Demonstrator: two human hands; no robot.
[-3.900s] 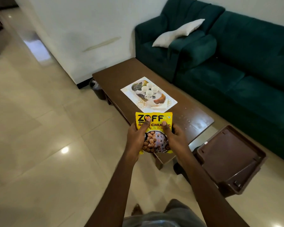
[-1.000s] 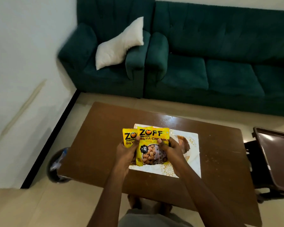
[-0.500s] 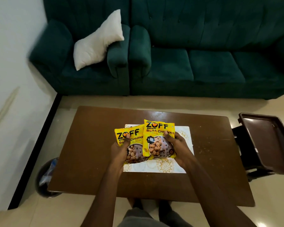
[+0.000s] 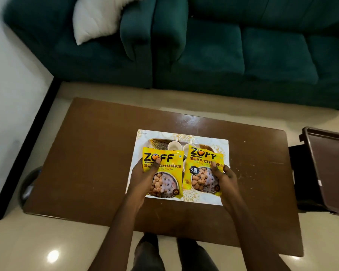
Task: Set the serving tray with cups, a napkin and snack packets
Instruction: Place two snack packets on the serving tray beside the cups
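1. Your left hand (image 4: 143, 177) grips the left packet (image 4: 162, 173), thumb pressed on its front and fingers hidden behind it.
2. Your right hand (image 4: 224, 178) clamps the right packet (image 4: 203, 171) the same way (thumb on its front, near the right edge).
3. Both packets are side by side over the tray (image 4: 224, 192), which sits mid-table (image 4: 90, 153).
4. Two cups (image 4: 173, 145) peek out at the tray's far side, just beyond the packets.
5. A green sofa (image 4: 223, 51) with a white pillow (image 4: 98, 18) stands beyond the table.

Glossy yellow plastic packets (image 4: 163, 173), smooth polished wood table (image 4: 90, 153), matt velvety cloth sofa (image 4: 223, 55), shiny tile floor (image 4: 37, 247).
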